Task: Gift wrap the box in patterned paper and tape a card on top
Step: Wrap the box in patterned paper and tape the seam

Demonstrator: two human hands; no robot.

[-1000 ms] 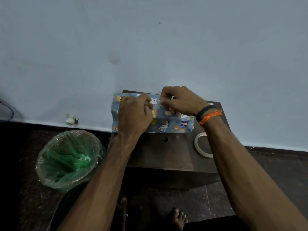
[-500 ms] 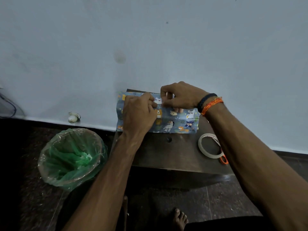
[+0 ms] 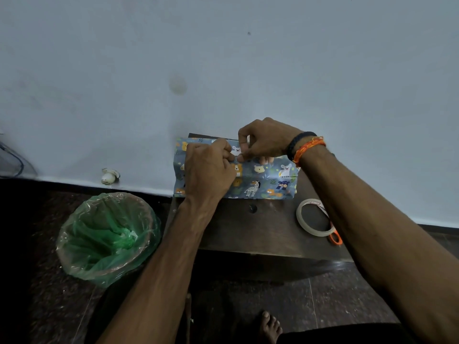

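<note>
Little shift since before: both hands' fingers (image 3: 244,147) pinching patterned paper (image 3: 268,177), box hidden beneath.

Light: dim, cool and even, no glare.
Shadows: floor (image 3: 347,294) nearly black, corners darkened.
Distortion: wide-angle bowing along the wall (image 3: 223,58) base.
Focus: soft throughout.

dark table (image 3: 250,229) | wrapped box (image 3: 268,180) | tape roll (image 3: 304,224) | orange scissors (image 3: 335,239)

arms: bare, no sleeves | right wrist (image 3: 304,150): black band, orange band, possibly braided | foot (image 3: 269,326): bare
</note>
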